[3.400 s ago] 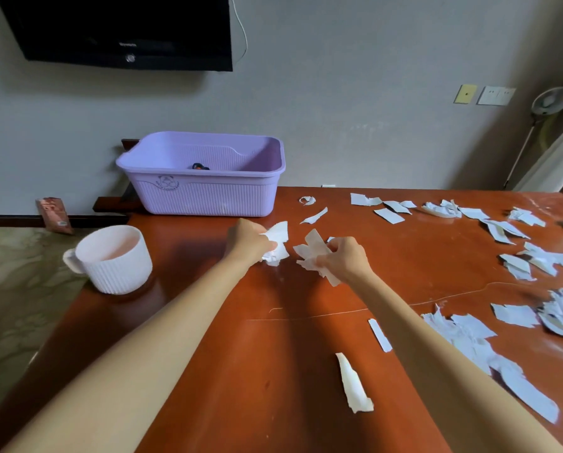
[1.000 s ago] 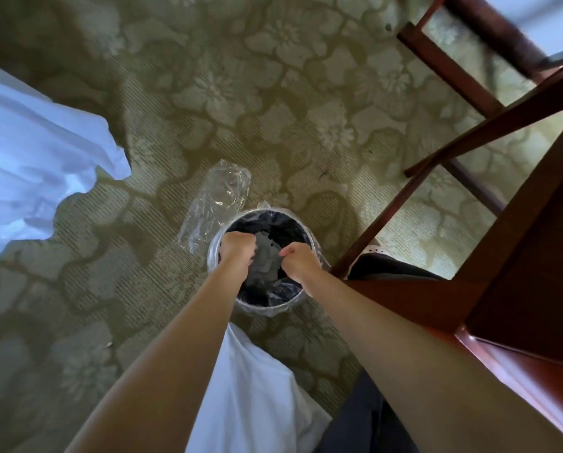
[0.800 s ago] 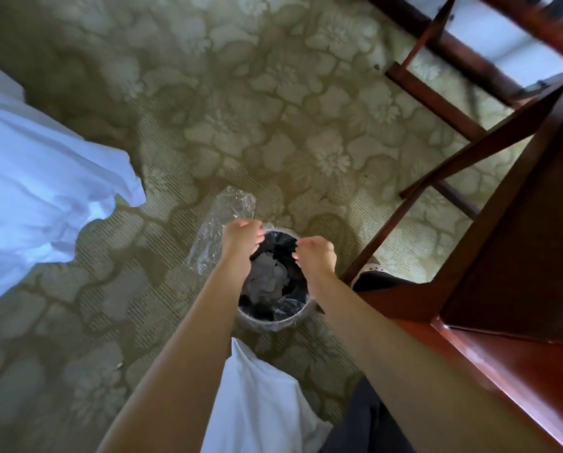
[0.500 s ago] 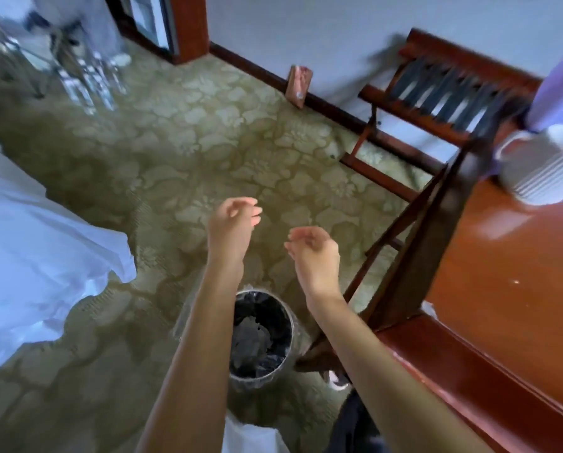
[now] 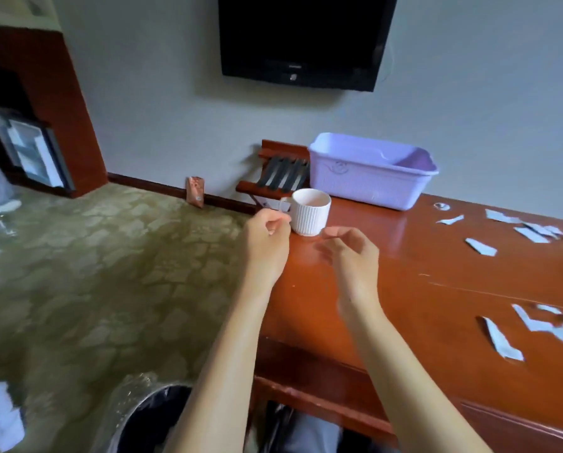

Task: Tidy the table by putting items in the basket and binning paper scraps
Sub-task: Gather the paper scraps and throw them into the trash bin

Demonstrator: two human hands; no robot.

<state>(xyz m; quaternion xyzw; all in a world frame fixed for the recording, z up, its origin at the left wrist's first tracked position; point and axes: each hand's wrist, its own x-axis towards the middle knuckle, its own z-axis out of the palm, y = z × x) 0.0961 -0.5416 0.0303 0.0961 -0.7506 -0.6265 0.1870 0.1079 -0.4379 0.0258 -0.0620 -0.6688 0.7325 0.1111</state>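
Observation:
A white ribbed mug (image 5: 311, 211) stands near the left end of the red-brown table (image 5: 436, 289). Behind it at the far edge sits the lilac plastic basket (image 5: 368, 173). My left hand (image 5: 267, 240) hovers just left of the mug, fingers loosely curled, holding nothing. My right hand (image 5: 352, 256) hovers over the table in front of the mug, fingers relaxed and empty. White paper scraps (image 5: 502, 338) lie scattered over the right part of the table. The bin (image 5: 143, 416) with its black liner stands on the floor at the bottom left, partly hidden by my left forearm.
A black TV (image 5: 306, 40) hangs on the wall above. A wooden luggage rack (image 5: 280, 174) stands behind the table's left end. Patterned green carpet (image 5: 94, 273) spreads to the left, with a dark cabinet (image 5: 28, 125) at the far left.
Both hands dropped the paper into the bin and came up empty. My view has swung from the bin back up to the table, and both hands now hover by the mug.

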